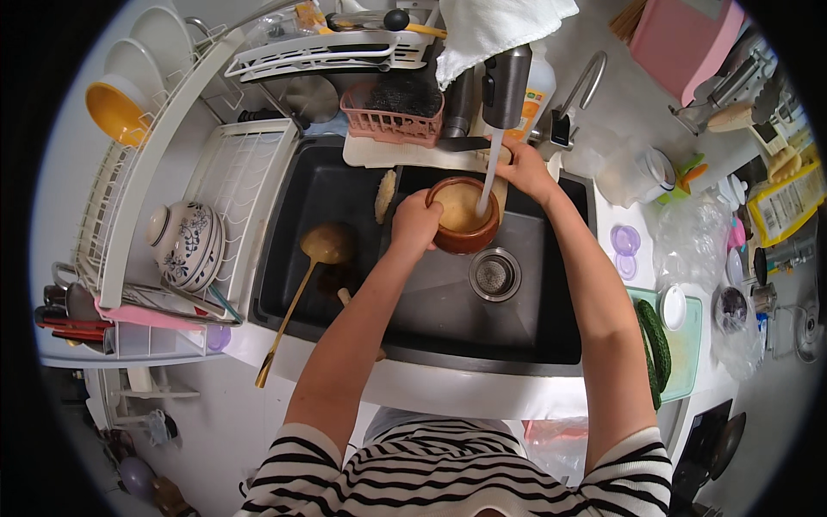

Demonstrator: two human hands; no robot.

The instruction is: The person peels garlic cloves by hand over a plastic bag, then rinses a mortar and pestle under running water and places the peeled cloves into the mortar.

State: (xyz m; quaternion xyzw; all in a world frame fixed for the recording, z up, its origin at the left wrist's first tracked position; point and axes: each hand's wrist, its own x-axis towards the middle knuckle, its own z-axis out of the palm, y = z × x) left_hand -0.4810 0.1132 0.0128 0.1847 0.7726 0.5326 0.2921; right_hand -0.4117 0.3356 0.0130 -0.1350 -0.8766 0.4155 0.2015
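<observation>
My left hand (417,221) grips the rim of a round brown pot (466,243), which I hold over the right basin of the dark sink (439,304). Water (493,165) runs from the grey faucet head (508,87) into the pot, and cloudy tan liquid shows inside. My right hand (522,169) is behind the stream, by the faucet's base and a dark handle; its fingertips are partly hidden, so I cannot tell what it holds. Below the pot sits the metal drain strainer (495,274).
A golden ladle (328,243) leans in the left basin, near a loofah piece (385,196) on the divider. Patterned bowls (190,245) stand in the left dish rack. A pink basket (392,116) is behind the sink. Cucumbers (655,342) lie on a green board (690,349) at right.
</observation>
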